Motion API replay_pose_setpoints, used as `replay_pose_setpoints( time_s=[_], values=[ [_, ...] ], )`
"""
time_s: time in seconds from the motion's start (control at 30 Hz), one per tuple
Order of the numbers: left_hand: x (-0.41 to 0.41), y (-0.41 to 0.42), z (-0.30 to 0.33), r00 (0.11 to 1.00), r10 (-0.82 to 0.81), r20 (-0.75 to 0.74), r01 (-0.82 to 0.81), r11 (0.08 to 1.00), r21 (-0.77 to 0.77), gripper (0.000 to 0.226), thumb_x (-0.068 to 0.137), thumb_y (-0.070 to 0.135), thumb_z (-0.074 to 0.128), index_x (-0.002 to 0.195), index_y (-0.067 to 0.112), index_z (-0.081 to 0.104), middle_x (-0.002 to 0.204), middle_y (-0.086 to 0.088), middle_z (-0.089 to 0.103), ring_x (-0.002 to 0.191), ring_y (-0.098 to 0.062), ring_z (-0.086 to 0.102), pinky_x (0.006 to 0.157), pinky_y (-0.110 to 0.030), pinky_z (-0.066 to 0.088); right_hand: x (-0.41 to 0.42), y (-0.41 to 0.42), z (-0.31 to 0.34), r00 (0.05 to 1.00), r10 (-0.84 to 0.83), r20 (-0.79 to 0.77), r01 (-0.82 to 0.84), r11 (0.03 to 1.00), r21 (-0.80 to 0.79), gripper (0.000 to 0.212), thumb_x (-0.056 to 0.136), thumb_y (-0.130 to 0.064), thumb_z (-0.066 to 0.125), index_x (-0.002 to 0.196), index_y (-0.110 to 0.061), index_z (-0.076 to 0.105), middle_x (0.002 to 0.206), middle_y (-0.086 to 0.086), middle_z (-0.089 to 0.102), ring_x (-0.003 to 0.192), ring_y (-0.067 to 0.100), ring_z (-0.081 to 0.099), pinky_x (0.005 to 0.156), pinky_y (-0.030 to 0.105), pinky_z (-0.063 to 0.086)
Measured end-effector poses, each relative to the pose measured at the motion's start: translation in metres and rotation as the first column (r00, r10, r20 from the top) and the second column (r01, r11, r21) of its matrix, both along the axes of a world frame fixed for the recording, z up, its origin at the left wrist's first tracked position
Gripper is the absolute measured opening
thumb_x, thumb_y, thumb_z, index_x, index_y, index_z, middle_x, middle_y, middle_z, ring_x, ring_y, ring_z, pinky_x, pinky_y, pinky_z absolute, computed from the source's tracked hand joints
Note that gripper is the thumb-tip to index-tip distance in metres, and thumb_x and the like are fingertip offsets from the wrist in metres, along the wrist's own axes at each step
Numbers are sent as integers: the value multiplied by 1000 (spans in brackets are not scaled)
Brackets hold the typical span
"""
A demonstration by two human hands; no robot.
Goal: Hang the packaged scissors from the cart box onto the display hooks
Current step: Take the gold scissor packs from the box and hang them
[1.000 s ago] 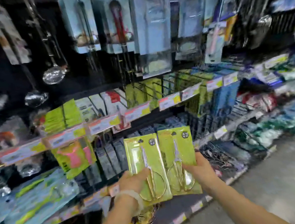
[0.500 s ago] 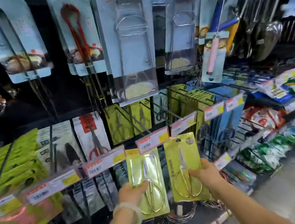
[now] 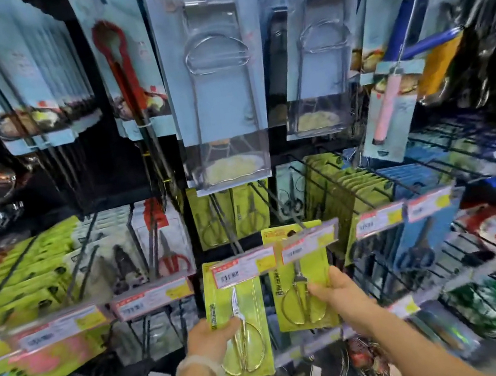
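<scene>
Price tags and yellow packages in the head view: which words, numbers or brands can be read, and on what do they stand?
No text can be read for certain.
Price tags: barcode and digits, blurred.
Left scissors package, in left hand: dark side strip, too small.
Right scissors package, in right hand: vertical characters and red corner label, unreadable.

Two bare forearms are seen rising from the bottom edge of the head view, with no sleeves shown on either arm. A pale, translucent band (image 3: 202, 371) is worn around the left wrist, just below the left hand (image 3: 211, 336). Nothing is worn on the right hand (image 3: 340, 295) or its wrist, and no rings or a watch can be made out.
</scene>
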State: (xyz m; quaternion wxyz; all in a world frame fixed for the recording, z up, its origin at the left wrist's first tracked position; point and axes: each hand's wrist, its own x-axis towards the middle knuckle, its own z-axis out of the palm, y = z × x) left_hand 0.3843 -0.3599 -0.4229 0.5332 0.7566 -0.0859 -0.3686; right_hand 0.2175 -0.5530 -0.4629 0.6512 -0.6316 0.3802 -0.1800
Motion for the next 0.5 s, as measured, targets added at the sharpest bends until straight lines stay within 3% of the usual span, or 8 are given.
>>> replay_pose_setpoints(
  time_s=[0.03, 0.13, 0.2, 0.27, 0.33, 0.4, 0.5],
  values=[
    [-4, -2, 1, 1000, 10, 3, -9, 1000, -6, 87, 82, 24, 71, 148, 3, 18, 154, -14, 26, 139, -33, 31, 112, -45, 27, -3, -6, -6, 999, 37, 17, -37, 999, 9, 107, 52, -67, 78, 138, -19, 37, 141, 5, 48, 127, 25, 49, 105, 52, 41],
    [-16, -6, 3, 998, 60, -20, -61, 997, -38, 87, 81, 24, 72, 148, 6, 20, 155, -12, 24, 140, -34, 29, 113, -48, 27, -5, 9, 35, 996, 84, -16, -84, 996, 14, 63, 84, -37, 67, 136, -14, 40, 138, 6, 51, 125, 23, 49, 108, 43, 38],
    [-23, -6, 4, 994, 102, -44, -105, 992, -63, 88, 80, 23, 73, 148, 8, 20, 155, -11, 23, 140, -34, 28, 114, -50, 26, -8, 6, 35, 992, 120, -23, -120, 993, -2, 69, 84, -39, 65, 140, -12, 36, 140, 5, 49, 128, 21, 47, 109, 38, 35],
    [-29, -4, 5, 991, 121, -48, -125, 989, -80, 90, 79, 23, 74, 149, 10, 19, 155, -10, 23, 140, -34, 28, 114, -51, 26, -11, 0, 25, 985, 170, -3, -170, 985, 2, 95, 66, -57, 74, 142, -15, 35, 141, 3, 49, 129, 20, 47, 111, 42, 34],
    [-34, -2, 6, 989, 139, -47, -143, 986, -83, 90, 78, 22, 74, 149, 10, 19, 155, -10, 24, 140, -34, 29, 113, -50, 26, -12, -5, 16, 983, 179, 37, -181, 983, 34, 106, 55, -59, 77, 143, -17, 34, 141, 1, 50, 128, 21, 47, 112, 47, 32],
    [-36, 0, 7, 987, 158, -31, -160, 983, -87, 88, 79, 22, 74, 148, 8, 21, 154, -12, 26, 138, -33, 32, 112, -47, 28, -11, -5, 15, 981, 183, 61, -188, 979, 81, 104, 61, -52, 78, 146, -18, 29, 146, -2, 43, 133, 21, 43, 114, 49, 28],
    [-39, 2, 10, 985, 173, -18, -174, 981, -90, 85, 81, 21, 73, 147, 5, 23, 152, -13, 30, 136, -33, 36, 110, -44, 30, -8, -6, 15, 982, 144, 126, -165, 970, 181, 78, 79, -30, 69, 143, -15, 29, 144, -4, 41, 134, 19, 36, 117, 45, 20]
  ],
)
